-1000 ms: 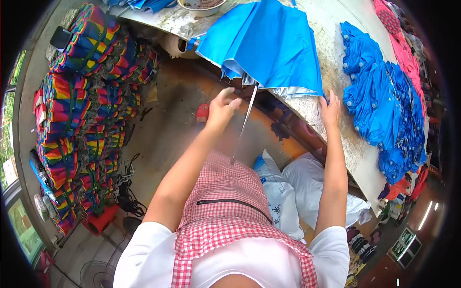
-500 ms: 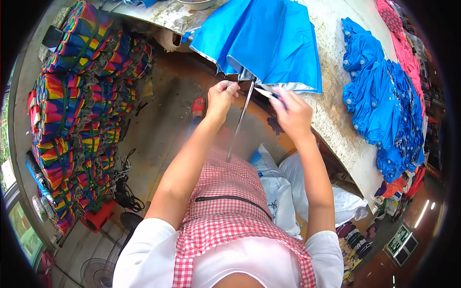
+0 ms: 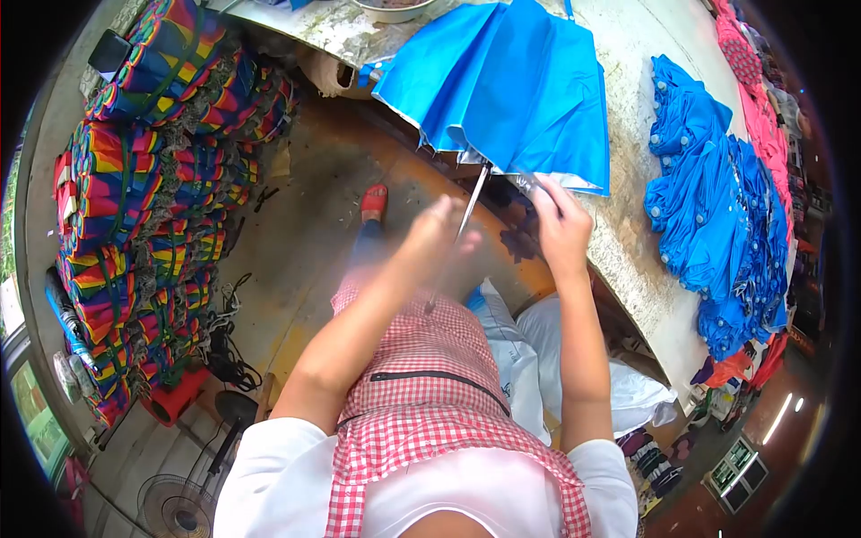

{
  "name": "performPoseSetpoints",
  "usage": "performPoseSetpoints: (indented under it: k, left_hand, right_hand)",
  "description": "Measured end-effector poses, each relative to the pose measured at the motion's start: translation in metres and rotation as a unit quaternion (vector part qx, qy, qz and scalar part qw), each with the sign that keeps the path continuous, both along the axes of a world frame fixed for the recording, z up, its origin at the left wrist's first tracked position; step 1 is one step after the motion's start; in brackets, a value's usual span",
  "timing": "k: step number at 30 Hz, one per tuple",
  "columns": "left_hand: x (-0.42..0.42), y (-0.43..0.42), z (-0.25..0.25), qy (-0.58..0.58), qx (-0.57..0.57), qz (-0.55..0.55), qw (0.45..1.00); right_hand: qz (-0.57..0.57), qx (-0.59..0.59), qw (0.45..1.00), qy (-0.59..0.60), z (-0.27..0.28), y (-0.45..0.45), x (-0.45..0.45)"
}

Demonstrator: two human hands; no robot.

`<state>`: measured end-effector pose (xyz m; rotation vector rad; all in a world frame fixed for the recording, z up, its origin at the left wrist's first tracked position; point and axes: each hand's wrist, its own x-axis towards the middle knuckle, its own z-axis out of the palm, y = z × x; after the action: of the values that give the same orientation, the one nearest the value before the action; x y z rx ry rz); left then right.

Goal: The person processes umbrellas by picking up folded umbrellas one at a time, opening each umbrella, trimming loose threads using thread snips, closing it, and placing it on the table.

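A blue umbrella point(image 3: 502, 85) with a silvery underside lies partly opened over the table edge. Its thin metal shaft point(image 3: 473, 204) slants down toward my checked apron, the tip near my lap. Smeared by motion, my left hand point(image 3: 438, 238) is beside the shaft; whether it touches it I cannot tell. My right hand point(image 3: 563, 224) is at the canopy's lower hem, fingers bent and closed, with something small, dark and silvery at the fingertips that I cannot make out.
Folded blue umbrellas point(image 3: 695, 179) are heaped on the white worktable point(image 3: 623, 242), with pink ones point(image 3: 762, 117) beyond. Rainbow umbrella bundles point(image 3: 126, 170) are stacked at left. White sacks point(image 3: 583, 350) stand below the table. A fan point(image 3: 184, 516) is at lower left; a bowl point(image 3: 392, 11) sits at top.
My left hand has left the canopy hem and moved down along the shaft. My right hand, earlier with a dark-handled, pale-bladed tool near the shaft, is now slightly lower and further right.
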<state>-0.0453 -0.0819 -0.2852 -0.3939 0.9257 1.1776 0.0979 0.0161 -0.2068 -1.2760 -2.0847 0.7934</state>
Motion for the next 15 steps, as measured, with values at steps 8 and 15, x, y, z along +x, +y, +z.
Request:
performPoseSetpoints:
  k: [8, 15]
  left_hand:
    - [0.005, -0.030, 0.079, 0.573, 0.176, -0.090, 0.796]
    - [0.032, -0.035, 0.015, 0.542, 0.072, -0.101, 0.831]
  right_hand:
    - [-0.238, -0.173, 0.955, 0.033, -0.031, -0.058, 0.111]
    - [-0.237, -0.174, 0.951, 0.093, -0.057, -0.100, 0.105]
